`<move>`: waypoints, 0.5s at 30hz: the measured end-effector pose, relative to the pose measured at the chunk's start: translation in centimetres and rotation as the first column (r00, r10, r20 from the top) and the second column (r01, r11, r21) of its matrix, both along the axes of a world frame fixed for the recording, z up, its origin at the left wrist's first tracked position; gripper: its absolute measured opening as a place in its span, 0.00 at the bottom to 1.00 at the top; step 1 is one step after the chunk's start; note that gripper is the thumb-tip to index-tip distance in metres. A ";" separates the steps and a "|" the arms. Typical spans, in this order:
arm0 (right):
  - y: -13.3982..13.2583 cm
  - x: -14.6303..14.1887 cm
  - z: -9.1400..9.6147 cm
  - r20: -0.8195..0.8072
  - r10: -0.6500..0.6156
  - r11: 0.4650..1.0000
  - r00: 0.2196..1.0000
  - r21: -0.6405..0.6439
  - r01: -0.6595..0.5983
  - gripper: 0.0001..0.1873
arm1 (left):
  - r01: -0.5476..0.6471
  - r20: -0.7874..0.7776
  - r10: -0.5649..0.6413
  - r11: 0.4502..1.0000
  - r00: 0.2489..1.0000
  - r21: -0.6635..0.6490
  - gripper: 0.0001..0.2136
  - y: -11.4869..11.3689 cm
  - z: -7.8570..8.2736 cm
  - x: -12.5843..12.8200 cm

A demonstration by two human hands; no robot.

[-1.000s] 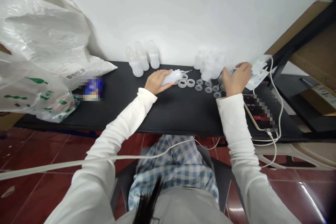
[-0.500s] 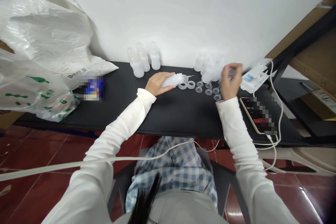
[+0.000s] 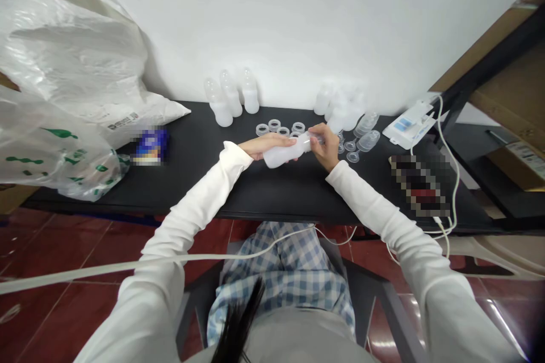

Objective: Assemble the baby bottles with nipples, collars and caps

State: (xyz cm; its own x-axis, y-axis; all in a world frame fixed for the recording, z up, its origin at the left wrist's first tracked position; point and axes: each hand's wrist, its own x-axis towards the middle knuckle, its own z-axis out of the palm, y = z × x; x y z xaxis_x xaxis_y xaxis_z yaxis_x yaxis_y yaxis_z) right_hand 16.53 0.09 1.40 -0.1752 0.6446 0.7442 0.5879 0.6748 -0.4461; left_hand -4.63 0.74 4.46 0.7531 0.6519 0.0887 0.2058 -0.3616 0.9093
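Plastic bottle held level over black table, left hand with fingers closed along bottle body, right hand with fingers gripping bottle neck, plastic rings just behind.

From my feed, a long black table carries everything. Along its back edge against the wall I see three upright translucent bottles on the left and a tighter cluster of bottles to the right. A scatter of plastic rings lies in front of the gap between them, with small flanged pieces and two clear tapered cups further right. A white packet and a pixelated phone sit at the right end. At the left, a blurred blue packet lies beside a white plastic bag that spills onto the table.
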 end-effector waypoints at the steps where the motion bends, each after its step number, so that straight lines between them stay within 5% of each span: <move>1: 0.0 -0.1 -0.2 0.018 0.003 1.000 1.000 -0.011 -0.003 0.35 | 0.058 -0.013 -0.059 0.996 0.998 -0.070 0.33 -0.2 0.3 0.2; 5: -0.2 -0.2 0.0 0.058 0.000 1.000 0.998 0.006 -0.001 0.35 | 0.093 0.010 -0.093 0.988 0.996 -0.126 0.31 -1.5 1.3 0.9; 9: -1.4 -0.6 1.5 0.161 -0.068 0.996 0.985 -0.048 0.077 0.29 | -0.054 -0.049 0.063 0.985 0.997 0.161 0.25 -2.3 2.1 1.1; 10: -1.7 -0.9 2.0 0.178 -0.107 0.989 0.978 -0.080 0.123 0.28 | -0.124 -0.067 0.150 0.947 0.986 0.296 0.24 -2.2 2.2 1.2; 12: -2.0 -1.7 3.0 0.192 -0.216 0.956 0.957 -0.158 0.247 0.26 | -0.245 -0.086 0.353 0.785 0.931 0.569 0.27 -1.8 1.9 1.4; 15: -1.0 -2.6 3.9 0.215 -0.316 0.877 0.924 -0.304 0.371 0.26 | -0.239 -0.110 0.532 0.543 0.839 0.805 0.31 -0.6 0.8 1.9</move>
